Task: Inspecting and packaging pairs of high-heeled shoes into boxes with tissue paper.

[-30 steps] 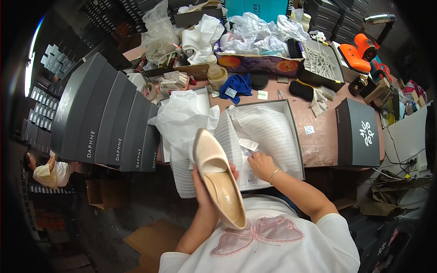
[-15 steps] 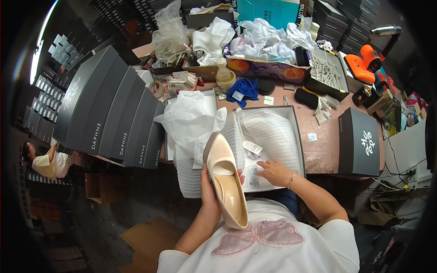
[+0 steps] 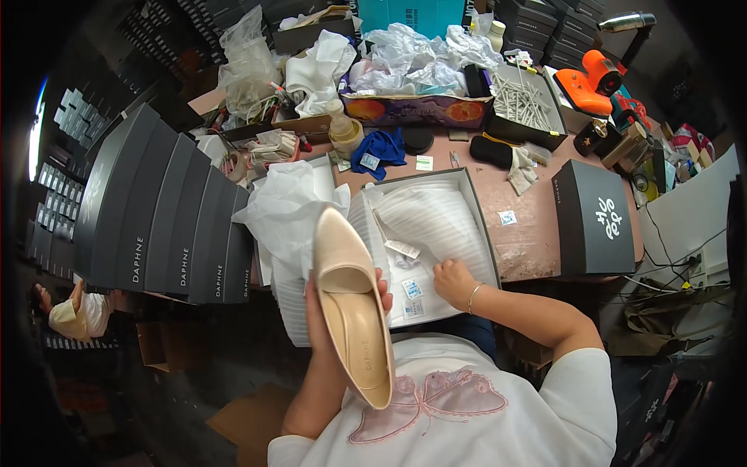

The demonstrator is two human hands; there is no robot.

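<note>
A row of dark shoe boxes (image 3: 167,214) stands at far left. The left hand (image 3: 342,300) grips a beige pump (image 3: 350,307) from beneath, sole up for viewing. Right of it, the right hand (image 3: 454,282) rests fingers-down on paper inside the open box (image 3: 436,233) on the worktop (image 3: 537,226).

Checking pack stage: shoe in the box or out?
Out. The left hand holds the beige shoe above the open box.
</note>
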